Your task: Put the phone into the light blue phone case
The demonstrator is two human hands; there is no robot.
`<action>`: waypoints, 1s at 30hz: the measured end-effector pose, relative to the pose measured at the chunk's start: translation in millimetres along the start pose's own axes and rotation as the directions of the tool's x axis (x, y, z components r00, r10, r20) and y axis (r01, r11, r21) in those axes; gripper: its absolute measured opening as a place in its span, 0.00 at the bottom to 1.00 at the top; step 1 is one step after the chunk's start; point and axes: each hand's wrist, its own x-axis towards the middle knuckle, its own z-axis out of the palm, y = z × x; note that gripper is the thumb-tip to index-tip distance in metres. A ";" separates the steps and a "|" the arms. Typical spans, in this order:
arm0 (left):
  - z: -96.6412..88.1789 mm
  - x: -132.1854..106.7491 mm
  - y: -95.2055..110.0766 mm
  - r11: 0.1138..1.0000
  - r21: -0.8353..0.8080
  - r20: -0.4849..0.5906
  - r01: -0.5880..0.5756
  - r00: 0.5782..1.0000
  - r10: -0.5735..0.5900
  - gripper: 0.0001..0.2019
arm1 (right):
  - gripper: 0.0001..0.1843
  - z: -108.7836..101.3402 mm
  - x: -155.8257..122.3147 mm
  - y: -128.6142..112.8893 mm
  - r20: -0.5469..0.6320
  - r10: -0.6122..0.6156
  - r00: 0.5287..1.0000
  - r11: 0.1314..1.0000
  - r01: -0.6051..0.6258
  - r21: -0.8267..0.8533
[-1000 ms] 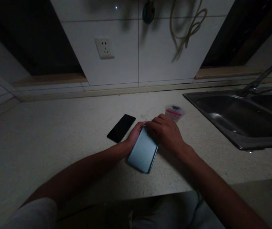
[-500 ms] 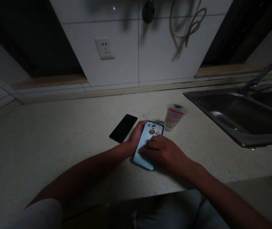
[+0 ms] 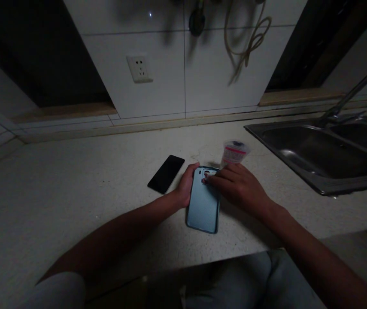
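The light blue phone case [image 3: 203, 201] is lying flat on the counter [image 3: 74, 180], beside a black phone [image 3: 166, 173] and near a small plastic cup [image 3: 235, 152]. The left hand [image 3: 186, 186] is gripping its left edge while the right hand [image 3: 241, 186] is pressing fingertips at the camera cutout. It is looking light, smooth and somewhat flexible, so taking it by the long edges seems safest.

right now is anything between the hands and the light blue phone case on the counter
Nothing visible. The left hand grips the phone case along its left edge, and the right hand has fingertips on its camera cutout. The black phone and small cup sit off to the sides.
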 end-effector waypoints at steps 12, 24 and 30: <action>3.5 -1.3 1.8 0.969 -0.206 -0.184 -0.137 0.978 0.099 0.16 | 0.09 32.4 39.2 -28.7 0.065 0.097 0.993 0.995 -0.098 0.022; 2.8 -1.1 -2.5 0.982 -0.143 -0.090 -0.123 0.990 0.111 0.21 | 0.18 -24.6 -26.8 -40.0 -0.164 0.024 0.986 0.893 0.052 0.448; 0.2 2.5 -7.3 0.973 -0.098 -0.011 -0.211 0.977 0.211 0.12 | 0.09 -21.3 -28.1 -20.1 -0.238 0.517 0.822 0.785 -0.345 0.515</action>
